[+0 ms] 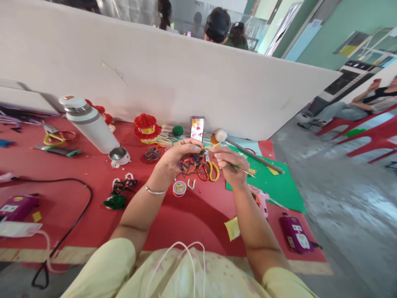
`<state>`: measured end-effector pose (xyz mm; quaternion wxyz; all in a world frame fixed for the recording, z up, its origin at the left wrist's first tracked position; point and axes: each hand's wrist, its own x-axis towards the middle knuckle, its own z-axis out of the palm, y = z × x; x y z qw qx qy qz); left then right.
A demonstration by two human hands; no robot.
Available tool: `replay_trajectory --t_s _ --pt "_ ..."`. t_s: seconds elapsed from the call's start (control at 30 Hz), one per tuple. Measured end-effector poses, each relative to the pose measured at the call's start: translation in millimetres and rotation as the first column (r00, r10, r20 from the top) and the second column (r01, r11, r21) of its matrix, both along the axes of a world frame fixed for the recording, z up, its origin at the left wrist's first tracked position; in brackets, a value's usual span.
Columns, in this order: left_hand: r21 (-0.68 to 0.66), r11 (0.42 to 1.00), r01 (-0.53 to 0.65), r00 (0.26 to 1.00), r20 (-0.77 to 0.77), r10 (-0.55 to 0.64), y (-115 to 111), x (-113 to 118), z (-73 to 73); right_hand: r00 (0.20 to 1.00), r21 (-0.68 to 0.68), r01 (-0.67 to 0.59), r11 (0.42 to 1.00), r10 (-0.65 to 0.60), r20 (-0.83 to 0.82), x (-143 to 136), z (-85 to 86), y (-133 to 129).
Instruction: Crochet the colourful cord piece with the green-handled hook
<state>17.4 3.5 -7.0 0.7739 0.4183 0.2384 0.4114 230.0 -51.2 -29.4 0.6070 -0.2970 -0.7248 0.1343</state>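
Observation:
My left hand (177, 156) is closed on a small piece of multicoloured crochet work (191, 162) in dark, orange and purple yarn. In my right hand (231, 163) is a thin crochet hook (240, 169), its shaft slanting out past the lower fingers. Both hands meet above the table, the hook's end close to the yarn piece; the exact stitch is too small to make out. Just beneath them lie scissors with red and yellow handles (213, 171). A ball of variegated yarn (152, 154) rests to the left, and a phone (197, 129) with a lit screen stands behind.
On the red table (186, 223) stand a white bottle (93, 124) and its cup (119, 156). A round spool (179, 188), a pink glue gun (259, 198), a green sheet (288, 188) and a purple power socket box (297, 234) lie around. A white partition (173, 82) borders the back.

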Motion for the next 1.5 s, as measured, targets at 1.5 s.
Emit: replay_trajectory --t_s 1.5 --pt "0.647 0.729 -0.224 0.972 0.088 0.220 -92 22 65.2 0.988 0.226 0.090 0.970 -0.058 -0.145 -13 63.6 -70"
